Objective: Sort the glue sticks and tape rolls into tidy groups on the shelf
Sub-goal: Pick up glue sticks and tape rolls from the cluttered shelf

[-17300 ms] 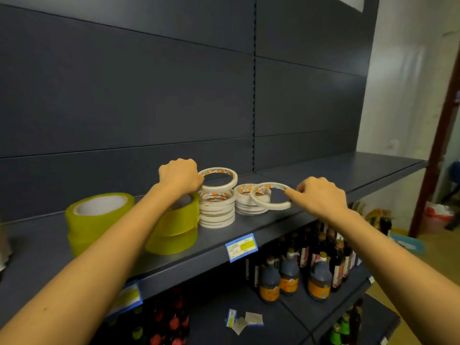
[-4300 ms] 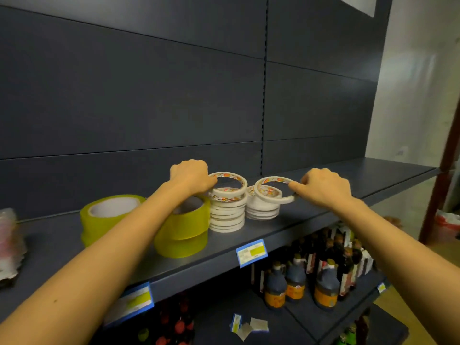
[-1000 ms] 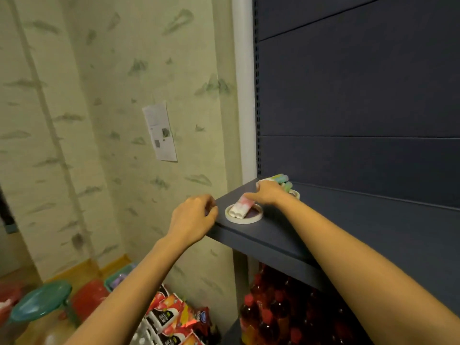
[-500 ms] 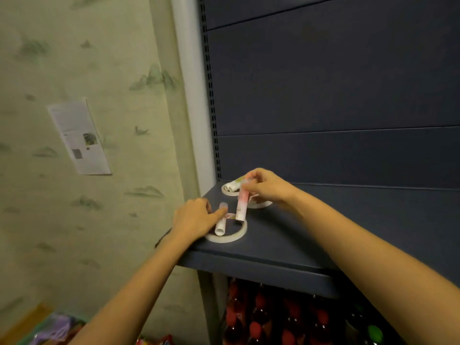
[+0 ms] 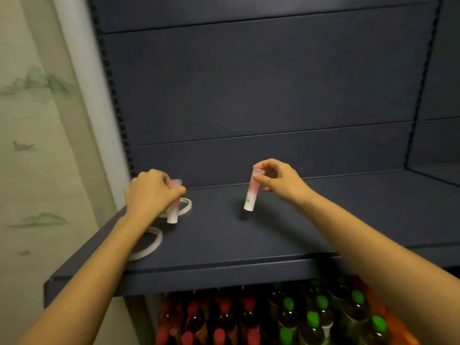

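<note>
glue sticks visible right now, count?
2. One glue stick gripped by the left hand beside a thin tape roll at the shelf's left end; the other glue stick pinched by the right hand mid-shelf. The left hand could hide more.

The shelf (image 5: 273, 235) looked like matt, dark painted metal. Both glue sticks (image 5: 252, 195) seemed smooth plastic with a soft sheen. The tape rolls (image 5: 151, 242) appeared papery and dull white.
</note>
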The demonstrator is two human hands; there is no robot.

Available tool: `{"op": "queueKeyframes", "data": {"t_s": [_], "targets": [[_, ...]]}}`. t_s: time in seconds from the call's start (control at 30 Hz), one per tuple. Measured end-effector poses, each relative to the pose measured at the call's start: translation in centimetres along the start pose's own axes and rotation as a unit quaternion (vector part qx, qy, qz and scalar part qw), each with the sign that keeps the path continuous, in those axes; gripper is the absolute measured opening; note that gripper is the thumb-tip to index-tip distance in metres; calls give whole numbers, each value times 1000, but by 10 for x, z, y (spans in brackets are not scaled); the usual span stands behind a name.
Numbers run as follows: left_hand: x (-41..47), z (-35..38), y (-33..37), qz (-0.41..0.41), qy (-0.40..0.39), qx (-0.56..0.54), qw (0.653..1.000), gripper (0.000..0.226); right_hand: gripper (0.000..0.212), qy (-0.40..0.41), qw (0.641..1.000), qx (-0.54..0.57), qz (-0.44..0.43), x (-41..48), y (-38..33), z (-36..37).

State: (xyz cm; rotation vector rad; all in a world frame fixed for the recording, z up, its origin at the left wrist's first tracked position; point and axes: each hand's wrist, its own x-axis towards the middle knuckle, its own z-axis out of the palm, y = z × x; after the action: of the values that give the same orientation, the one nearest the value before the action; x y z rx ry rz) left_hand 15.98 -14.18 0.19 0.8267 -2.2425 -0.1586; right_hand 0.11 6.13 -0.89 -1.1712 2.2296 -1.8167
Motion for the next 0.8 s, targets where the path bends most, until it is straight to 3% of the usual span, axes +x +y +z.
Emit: {"op": "queueKeyframes", "data": {"t_s": [0.3, 0.8], "targets": [[-44, 21, 192, 130, -55, -187, 972, 20, 21, 105, 989, -96, 38, -76, 15, -172], [-169, 67, 444, 247, -145, -291, 913, 16, 17, 242, 933, -253, 87, -215, 45, -410]]}}
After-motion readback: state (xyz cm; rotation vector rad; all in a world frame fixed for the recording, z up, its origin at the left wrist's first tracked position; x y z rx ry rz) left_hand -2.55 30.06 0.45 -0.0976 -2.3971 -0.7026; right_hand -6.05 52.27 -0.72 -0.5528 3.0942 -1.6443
